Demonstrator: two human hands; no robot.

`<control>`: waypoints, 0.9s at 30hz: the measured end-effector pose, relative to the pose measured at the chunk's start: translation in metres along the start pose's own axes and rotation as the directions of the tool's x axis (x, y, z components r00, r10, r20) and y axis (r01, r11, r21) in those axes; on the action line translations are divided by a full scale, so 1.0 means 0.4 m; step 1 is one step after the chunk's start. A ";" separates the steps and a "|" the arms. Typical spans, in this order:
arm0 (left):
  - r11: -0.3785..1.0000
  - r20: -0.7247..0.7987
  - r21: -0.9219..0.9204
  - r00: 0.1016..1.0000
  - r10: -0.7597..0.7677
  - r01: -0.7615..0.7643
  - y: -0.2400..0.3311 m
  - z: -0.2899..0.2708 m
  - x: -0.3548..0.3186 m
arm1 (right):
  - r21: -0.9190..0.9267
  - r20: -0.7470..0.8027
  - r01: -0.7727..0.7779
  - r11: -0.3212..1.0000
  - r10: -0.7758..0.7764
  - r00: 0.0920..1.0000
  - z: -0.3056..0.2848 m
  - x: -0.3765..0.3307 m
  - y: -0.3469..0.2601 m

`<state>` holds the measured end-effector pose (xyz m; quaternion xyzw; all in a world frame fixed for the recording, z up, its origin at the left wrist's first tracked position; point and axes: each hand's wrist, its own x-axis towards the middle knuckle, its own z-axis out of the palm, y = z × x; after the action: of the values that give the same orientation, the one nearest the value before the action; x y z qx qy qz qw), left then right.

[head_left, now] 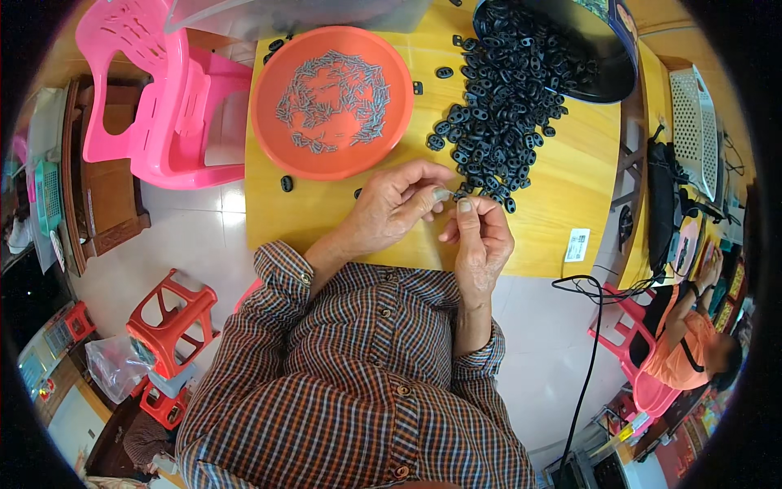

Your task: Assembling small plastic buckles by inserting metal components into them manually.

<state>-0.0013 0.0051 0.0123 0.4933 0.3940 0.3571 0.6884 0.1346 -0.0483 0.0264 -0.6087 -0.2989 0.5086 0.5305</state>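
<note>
Both hands meet over the near part of the yellow table (326,213). My right hand (482,240) pinches a small black two-holed oval piece (461,196) between thumb and fingers. Just left of it, my left hand (399,204) has thumb and fingertips pressed together; whatever is between them is too small to make out. Beyond the hands spreads a heap of similar black pieces (509,106). An orange round basin (269,134) to the left carries many small grey screw-like pins (379,102).
A dark tub (623,53) lies tipped at the far right, black pieces at its mouth. A clear plastic bin (301,16) sits at the far edge. A white label (577,244) marks the table's right side. A pink chair (183,122) stands left; another person (684,350) sits right.
</note>
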 end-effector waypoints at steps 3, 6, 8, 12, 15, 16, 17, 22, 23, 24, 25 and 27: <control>0.999 -0.022 -0.021 0.999 -0.030 0.029 -0.001 0.001 0.000 | -0.004 0.004 0.004 1.000 -0.004 1.000 -0.001 0.000 0.005; 0.999 -0.013 -0.021 0.999 -0.040 0.039 -0.010 0.000 0.000 | 0.002 0.016 0.014 1.000 -0.014 1.000 0.001 0.002 0.008; 0.999 -0.019 -0.037 0.999 -0.037 0.037 -0.012 0.001 0.000 | 0.003 0.016 0.020 1.000 -0.020 1.000 0.004 0.001 0.008; 0.999 -0.026 0.002 0.999 -0.044 0.045 -0.010 0.003 -0.002 | -0.030 0.018 0.076 0.997 -0.075 0.997 0.013 -0.004 0.008; 1.000 -0.034 0.020 0.999 -0.011 0.011 -0.006 0.006 -0.003 | -0.015 0.031 0.075 0.997 -0.074 0.997 0.016 -0.005 0.014; 1.000 -0.042 0.024 0.999 0.005 -0.004 -0.003 0.007 -0.003 | -0.016 0.031 0.076 0.997 -0.076 0.997 0.015 -0.005 0.011; 1.000 -0.044 0.025 0.999 0.006 -0.005 -0.004 0.007 -0.004 | -0.006 0.020 0.075 0.997 -0.075 0.997 0.016 -0.006 0.011; 0.999 -0.025 -0.005 0.998 -0.051 0.051 0.002 0.013 -0.001 | 0.001 -0.018 0.091 0.996 -0.091 0.996 0.003 0.000 0.014; 0.999 -0.025 -0.005 0.998 -0.049 0.049 0.002 0.013 -0.001 | -0.023 -0.039 0.083 0.996 -0.084 0.996 0.001 0.000 0.013; 0.999 -0.059 -0.003 0.997 -0.053 0.053 0.002 0.012 0.000 | -0.047 -0.060 0.074 0.996 -0.077 0.995 -0.001 0.000 0.012; 0.998 -0.092 -0.002 0.994 -0.057 0.057 0.001 0.010 0.001 | -0.046 -0.061 0.075 0.996 -0.078 0.995 -0.004 0.001 0.009; 0.956 -0.124 0.279 0.984 0.126 -0.087 -0.006 -0.002 0.010 | -0.040 -0.099 0.040 0.998 -0.044 0.994 -0.007 0.004 0.002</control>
<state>-0.0002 0.0083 0.0090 0.5776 0.4595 0.3699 0.5643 0.1375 -0.0481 0.0248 -0.6368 -0.2945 0.4606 0.5438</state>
